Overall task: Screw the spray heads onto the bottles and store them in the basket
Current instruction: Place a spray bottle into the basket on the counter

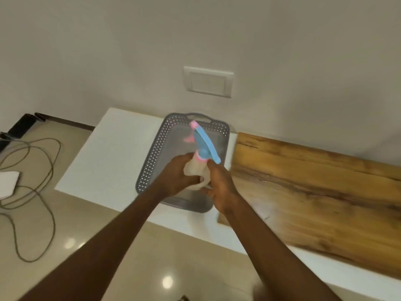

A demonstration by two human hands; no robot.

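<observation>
A translucent spray bottle (196,169) with a blue and pink spray head (202,142) hangs tilted over the grey perforated basket (152,155), its nozzle pointing away from me. My left hand (178,177) grips the bottle's body from the left. My right hand (219,183) holds the bottle from the right, fingers near the pink collar. The basket lies on the white counter (104,157) and I see nothing else inside it. The picture is blurred by motion.
A wooden board (314,192) covers the counter right of the basket. A wall switch plate (208,82) is above the basket. Loose cables (32,170) and a white object (7,184) lie on the tiled floor at the left.
</observation>
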